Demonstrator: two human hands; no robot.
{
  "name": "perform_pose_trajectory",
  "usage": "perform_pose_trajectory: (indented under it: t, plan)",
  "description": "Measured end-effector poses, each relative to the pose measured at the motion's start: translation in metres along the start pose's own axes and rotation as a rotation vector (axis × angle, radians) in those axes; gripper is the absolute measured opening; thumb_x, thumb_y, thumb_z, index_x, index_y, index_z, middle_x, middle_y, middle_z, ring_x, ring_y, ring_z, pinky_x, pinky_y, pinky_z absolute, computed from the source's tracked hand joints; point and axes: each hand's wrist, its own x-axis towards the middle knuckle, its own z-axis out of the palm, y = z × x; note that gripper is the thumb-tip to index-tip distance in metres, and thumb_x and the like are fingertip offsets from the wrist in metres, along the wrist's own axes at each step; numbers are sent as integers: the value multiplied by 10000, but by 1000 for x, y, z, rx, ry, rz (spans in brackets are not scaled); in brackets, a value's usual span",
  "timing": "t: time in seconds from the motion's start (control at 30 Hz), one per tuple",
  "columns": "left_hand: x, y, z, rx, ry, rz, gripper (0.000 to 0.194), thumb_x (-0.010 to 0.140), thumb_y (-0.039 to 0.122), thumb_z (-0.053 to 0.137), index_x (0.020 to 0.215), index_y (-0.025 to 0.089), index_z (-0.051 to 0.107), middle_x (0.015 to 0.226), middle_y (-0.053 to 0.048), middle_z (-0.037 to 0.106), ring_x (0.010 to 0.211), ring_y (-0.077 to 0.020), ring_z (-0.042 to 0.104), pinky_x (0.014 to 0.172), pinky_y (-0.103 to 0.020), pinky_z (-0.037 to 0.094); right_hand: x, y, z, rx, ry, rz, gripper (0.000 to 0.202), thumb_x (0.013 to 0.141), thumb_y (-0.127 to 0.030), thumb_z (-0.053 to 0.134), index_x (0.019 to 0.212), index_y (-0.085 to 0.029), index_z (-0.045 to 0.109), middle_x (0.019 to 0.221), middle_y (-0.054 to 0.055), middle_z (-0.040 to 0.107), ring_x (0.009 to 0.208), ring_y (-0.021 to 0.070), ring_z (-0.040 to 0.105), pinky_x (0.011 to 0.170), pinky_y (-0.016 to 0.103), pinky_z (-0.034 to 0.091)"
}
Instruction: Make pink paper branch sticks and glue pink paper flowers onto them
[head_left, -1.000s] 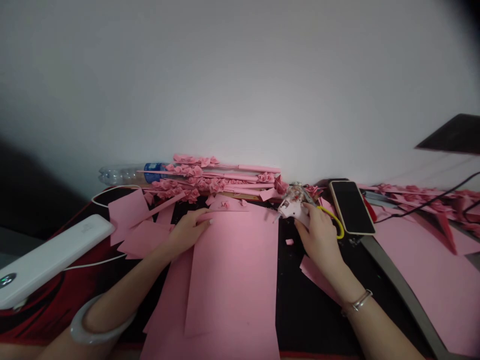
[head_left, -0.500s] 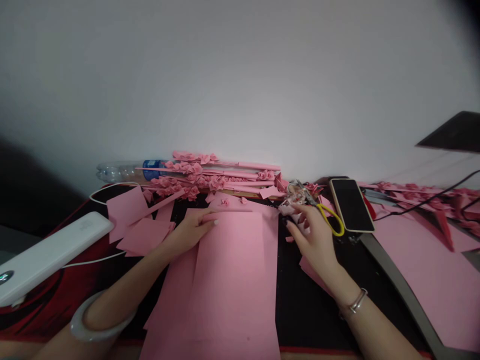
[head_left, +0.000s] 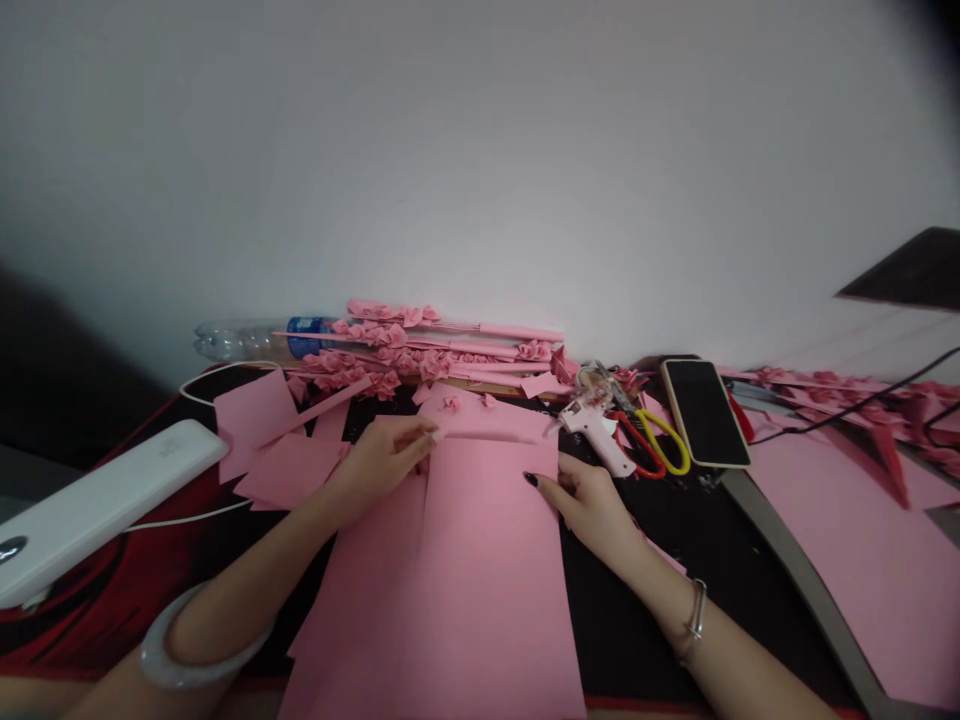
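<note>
Fingers [head_left: 546,489] of the left hand [head_left: 381,464] and right hand [head_left: 598,508] pinch the pink paper [head_left: 495,580] near its top corners, with the glue gun [head_left: 598,430] lying beside the scissors [head_left: 685,455].

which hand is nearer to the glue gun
Right. The right hand is just on the near side of the glue gun, at the pink sheet's right edge; the left hand is well left, by its upper left corner.
</note>
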Motion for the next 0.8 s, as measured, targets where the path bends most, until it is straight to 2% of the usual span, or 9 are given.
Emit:
perform_pose_trajectory:
  t: [0.07, 0.17, 0.23, 0.3, 0.4, 0.5, 0.57, 0.67, 0.8]
  plan:
    - [2, -3, -6, 103, 92, -12, 265, 897, 347, 477, 866, 164, 666, 745, -47, 703, 660, -185, 644, 602, -264, 514, 1, 2, -3, 16, -12, 5, 223, 866, -334, 546, 845, -148, 668, 617, 7, 608, 525, 130, 478, 475, 217, 368]
    - [3, -9, -12, 288, 116, 85, 258, 871, 306, 503, 980, 169, 692, 999, -92, 723, 940, -256, 657, 838, -346, 519, 4, 5, -7, 34, -26, 34, 238, 871, -322, 513, 897, -140, 665, 648, 10, 614, 542, 136, 488, 483, 220, 372]
    - [3, -12, -14, 377, -6, 164, 337, 878, 310, 504, 1156, 194, 655, 1228, -95, 650, 1196, -298, 542, 1022, -410, 418, 6, 5, -9, 26, -19, 50, 240, 868, -308, 498, 912, -136, 660, 654, 8, 608, 544, 137, 485, 482, 222, 362]
    - [1, -15, -14, 434, -178, 187, 491, 887, 348, 513, 1363, 227, 500, 1437, -76, 477, 1365, -311, 355, 1114, -449, 301, 8, 6, -12, -18, 6, 46, 225, 860, -299, 496, 870, -137, 652, 621, -2, 580, 536, 135, 469, 486, 228, 347]
    - [-4, -17, -11, 483, -387, 161, 809, 837, 512, 574, 1506, 258, 196, 1575, -63, 189, 1443, -332, 121, 1150, -488, 199, 11, 9, -17, -126, 77, 17, 198, 844, -290, 506, 745, -156, 613, 560, -24, 506, 522, 131, 429, 497, 239, 320]
    - [-6, -15, -7, 539, -459, 133, 1049, 731, 655, 617, 1517, 262, 43, 1591, -73, 53, 1444, -358, 6, 1157, -521, 122, 12, 14, -19, -179, 168, 14, 213, 837, -284, 514, 657, -177, 552, 563, -26, 476, 536, 132, 415, 510, 248, 309]
    - [-5, -13, -4, 567, -460, 108, 1095, 712, 668, 624, 1517, 253, 9, 1590, -88, 30, 1442, -362, -7, 1159, -524, 107, 12, 17, -20, -112, 187, 34, 211, 854, -304, 515, 698, -172, 568, 610, -12, 512, 575, 140, 446, 530, 248, 333]
    - [-3, -9, 2, 570, -421, 72, 1123, 705, 634, 654, 1520, 230, -5, 1589, -113, 36, 1446, -351, -1, 1161, -509, 123, 12, 17, -18, 118, 138, 76, 230, 875, -366, 525, 826, -159, 610, 698, 9, 572, 620, 144, 486, 538, 240, 367]
    - [0, -7, 10, 469, -284, 67, 1206, 641, 528, 762, 1520, 209, 1, 1581, -163, 80, 1447, -347, 75, 1150, -511, 180, 12, 9, -16, 301, -5, 156, 327, 852, -472, 559, 806, -152, 607, 591, -31, 494, 488, 100, 365, 437, 218, 272]
